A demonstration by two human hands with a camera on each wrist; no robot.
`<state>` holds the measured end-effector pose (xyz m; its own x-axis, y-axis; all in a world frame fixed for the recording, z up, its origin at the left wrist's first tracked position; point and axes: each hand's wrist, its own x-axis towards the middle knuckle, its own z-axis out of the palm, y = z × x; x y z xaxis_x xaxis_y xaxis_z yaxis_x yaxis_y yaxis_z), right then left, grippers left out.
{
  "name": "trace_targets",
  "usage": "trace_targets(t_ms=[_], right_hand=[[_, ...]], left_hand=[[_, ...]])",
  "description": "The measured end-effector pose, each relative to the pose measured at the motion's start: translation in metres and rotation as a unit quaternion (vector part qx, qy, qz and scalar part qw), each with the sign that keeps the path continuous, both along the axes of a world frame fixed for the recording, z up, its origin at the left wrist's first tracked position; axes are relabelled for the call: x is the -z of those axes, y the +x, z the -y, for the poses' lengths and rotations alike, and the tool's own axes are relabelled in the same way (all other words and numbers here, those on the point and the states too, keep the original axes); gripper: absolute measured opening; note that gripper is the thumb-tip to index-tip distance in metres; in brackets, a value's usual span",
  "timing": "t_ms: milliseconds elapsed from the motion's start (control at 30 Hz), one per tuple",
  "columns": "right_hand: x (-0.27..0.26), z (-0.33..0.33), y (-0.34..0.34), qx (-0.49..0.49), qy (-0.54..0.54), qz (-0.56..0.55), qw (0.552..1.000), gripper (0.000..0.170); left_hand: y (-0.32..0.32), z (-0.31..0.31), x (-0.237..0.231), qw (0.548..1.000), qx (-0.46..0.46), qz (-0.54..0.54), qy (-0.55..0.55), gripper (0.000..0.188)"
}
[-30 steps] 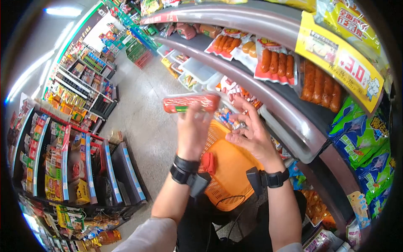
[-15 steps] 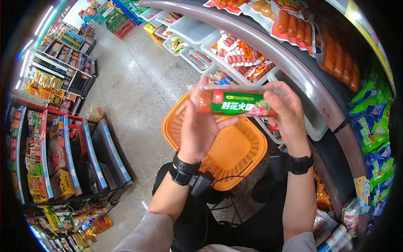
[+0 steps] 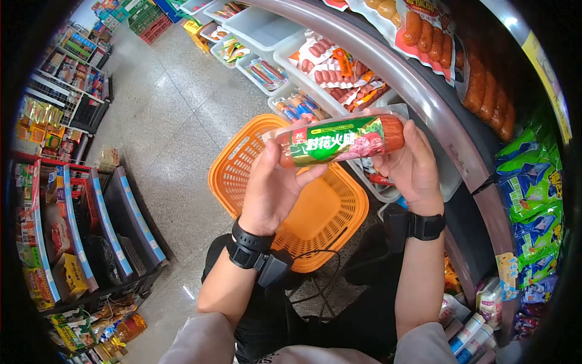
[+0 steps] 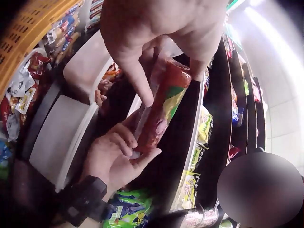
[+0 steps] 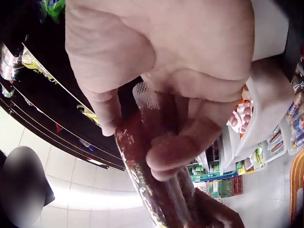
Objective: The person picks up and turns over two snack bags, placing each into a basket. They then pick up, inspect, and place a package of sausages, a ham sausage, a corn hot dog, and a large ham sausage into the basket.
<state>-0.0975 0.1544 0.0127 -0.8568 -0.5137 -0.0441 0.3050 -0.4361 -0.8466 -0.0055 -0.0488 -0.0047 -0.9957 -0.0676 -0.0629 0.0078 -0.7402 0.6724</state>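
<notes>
A clear-wrapped sausage pack with a green label (image 3: 339, 140) is held level between both hands in the head view. The left hand (image 3: 271, 188) grips its left end, thumb on the near side. The right hand (image 3: 414, 170) holds the right end between thumb and fingers. In the left wrist view the left hand (image 4: 164, 33) is over one end of the pack (image 4: 166, 102), and the right hand (image 4: 111, 159) cups the other. The right wrist view has the right hand (image 5: 161, 71) pinching the wrapped end of the pack (image 5: 152, 175).
Below the hands, an orange basket (image 3: 357, 209) stands on the floor (image 3: 176, 115). White bins (image 3: 267, 30) of packaged sausages line the right shelf (image 3: 445, 115), with larger sausage packs (image 3: 427, 36) above. Another shelf unit (image 3: 109, 218) is at the left.
The pack has come from beside the left hand, turned label side up and been taken at both ends. Since half a second ago, it has tilted slightly, its right end higher.
</notes>
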Motion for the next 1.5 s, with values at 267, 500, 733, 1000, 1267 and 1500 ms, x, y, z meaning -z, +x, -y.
trace_targets(t_ms=[267,500,733,1000,1267,1500], right_hand=[[0.004,-0.001,0.0,-0.069,0.035,-0.046,0.996,0.056],[0.01,0.0,-0.002,-0.068,0.045,-0.049,0.995,0.064],[0.014,-0.004,-0.005,-0.039,0.012,-0.017,0.999,0.061],[0.009,0.0,0.001,-0.021,-0.02,-0.023,0.999,0.057],[0.015,-0.012,-0.001,-0.052,-0.037,-0.103,0.993,0.076],[0.014,-0.013,-0.001,-0.045,-0.005,-0.1,0.994,0.079]], left_hand=[[0.0,0.004,-0.006,0.994,0.023,-0.026,0.106,0.062],[0.001,0.005,-0.003,0.997,0.019,-0.026,0.067,0.064],[0.003,0.006,-0.003,0.998,0.04,-0.045,0.027,0.076],[0.004,0.004,-0.004,0.994,0.051,-0.089,0.045,0.078],[0.006,0.002,0.001,0.989,0.029,-0.142,0.018,0.085],[0.005,0.001,0.004,0.99,0.007,-0.138,0.016,0.079]])
